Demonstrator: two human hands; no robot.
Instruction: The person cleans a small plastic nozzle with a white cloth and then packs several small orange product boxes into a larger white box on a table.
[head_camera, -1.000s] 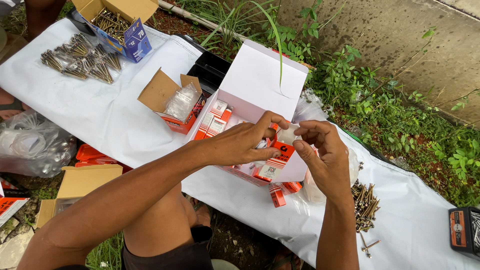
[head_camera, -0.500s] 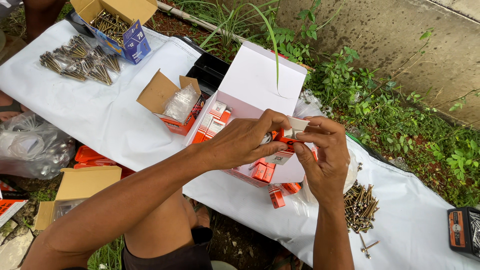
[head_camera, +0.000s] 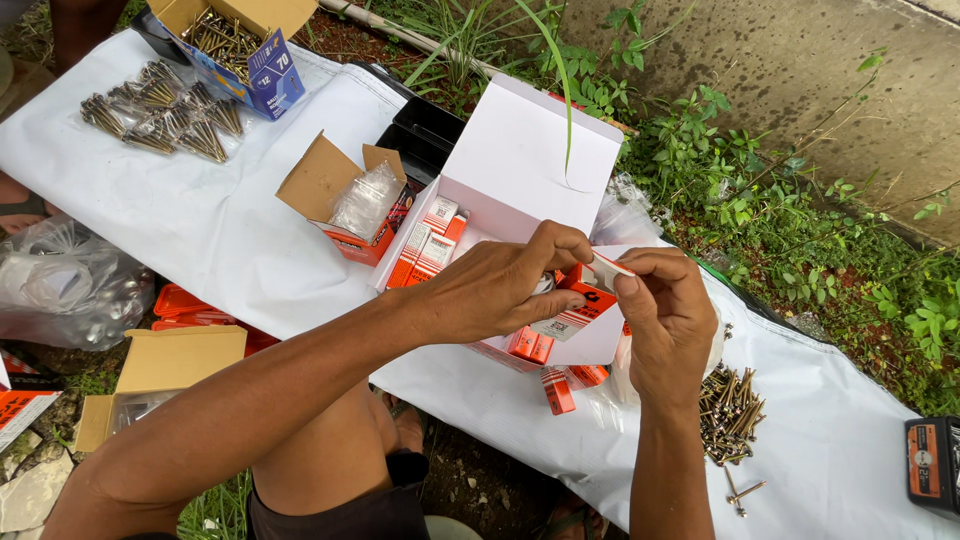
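My left hand (head_camera: 500, 285) and my right hand (head_camera: 665, 320) meet over the near side of a large open white box (head_camera: 520, 165). Together they pinch a small orange and white carton (head_camera: 585, 300); the right thumb and forefinger hold its white end flap. Inside the white box lie several more small orange cartons (head_camera: 430, 245). A few orange cartons (head_camera: 555, 385) lie on the white sheet (head_camera: 200, 230) just below my hands. A pile of brass screws (head_camera: 730, 410) sits right of my right wrist.
An open brown carton with a clear bag (head_camera: 350, 200) stands left of the white box. Bundles of screws (head_camera: 160, 110) and a blue box of screws (head_camera: 240, 50) lie far left. A plastic bag (head_camera: 60, 295), a cardboard box (head_camera: 150, 385) and greenery (head_camera: 760, 190) surround the sheet.
The two hands have drawn closer on the small orange carton, and the right fingers have taken hold of its white end flap. The view has shifted slightly.
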